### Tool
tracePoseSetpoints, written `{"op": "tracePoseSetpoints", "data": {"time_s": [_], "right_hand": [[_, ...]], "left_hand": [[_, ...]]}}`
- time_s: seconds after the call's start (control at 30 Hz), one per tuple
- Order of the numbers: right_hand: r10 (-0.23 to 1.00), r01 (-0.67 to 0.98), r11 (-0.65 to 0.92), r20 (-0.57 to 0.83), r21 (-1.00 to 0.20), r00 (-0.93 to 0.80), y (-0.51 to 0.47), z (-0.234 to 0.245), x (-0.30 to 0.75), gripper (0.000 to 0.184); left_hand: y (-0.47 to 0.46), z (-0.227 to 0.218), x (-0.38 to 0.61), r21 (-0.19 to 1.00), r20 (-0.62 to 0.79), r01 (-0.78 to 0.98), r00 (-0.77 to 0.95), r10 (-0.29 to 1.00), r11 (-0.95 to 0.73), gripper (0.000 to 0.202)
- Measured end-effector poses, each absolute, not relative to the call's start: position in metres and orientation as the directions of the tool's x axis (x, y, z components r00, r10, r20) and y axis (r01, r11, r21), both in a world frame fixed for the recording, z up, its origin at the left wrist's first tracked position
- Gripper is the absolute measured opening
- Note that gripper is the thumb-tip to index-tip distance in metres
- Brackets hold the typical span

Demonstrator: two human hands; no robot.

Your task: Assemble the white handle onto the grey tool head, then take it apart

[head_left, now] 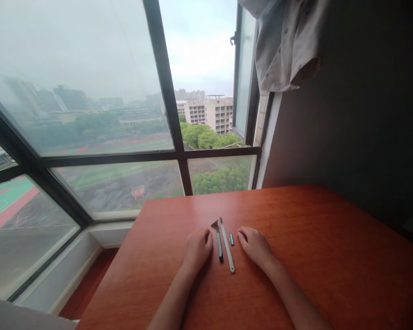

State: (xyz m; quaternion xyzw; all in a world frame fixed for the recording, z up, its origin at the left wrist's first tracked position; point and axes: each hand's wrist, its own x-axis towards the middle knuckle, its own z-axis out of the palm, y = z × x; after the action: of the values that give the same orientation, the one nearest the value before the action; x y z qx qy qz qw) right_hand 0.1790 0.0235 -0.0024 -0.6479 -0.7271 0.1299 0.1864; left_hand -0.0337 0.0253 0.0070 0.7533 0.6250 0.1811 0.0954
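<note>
On the reddish-brown table (278, 220), three small things lie side by side between my hands. A dark razor (219, 245) is nearest my left hand (198, 247), its head at the far end. To its right lies a long, thin grey toothbrush (227, 250), bristle end away from me. A short, dark greenish piece (231, 239), perhaps a razor cartridge, is closest to my right hand (254, 245). Both hands rest on the tabletop with fingers curled in, apart from the three things. Nothing shows in either hand.
Dark-framed windows (179, 156) rise behind the table and along the left, with one pane swung open. A light grey shirt (285, 46) hangs at the upper right before a dark wall (358, 114). A low white ledge (113, 233) runs beside the table's left edge.
</note>
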Motion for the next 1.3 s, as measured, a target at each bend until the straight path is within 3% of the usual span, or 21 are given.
{"op": "tracePoseSetpoints", "data": {"time_s": [1.3], "right_hand": [[0.987, 0.884, 0.154, 0.104, -0.441, -0.12, 0.023, -0.0028, 0.1792, 0.022]], "left_hand": [[0.0267, 0.0029, -0.0346, 0.383, 0.197, 0.898, 0.152, 0.969, -0.219, 0.023]]}}
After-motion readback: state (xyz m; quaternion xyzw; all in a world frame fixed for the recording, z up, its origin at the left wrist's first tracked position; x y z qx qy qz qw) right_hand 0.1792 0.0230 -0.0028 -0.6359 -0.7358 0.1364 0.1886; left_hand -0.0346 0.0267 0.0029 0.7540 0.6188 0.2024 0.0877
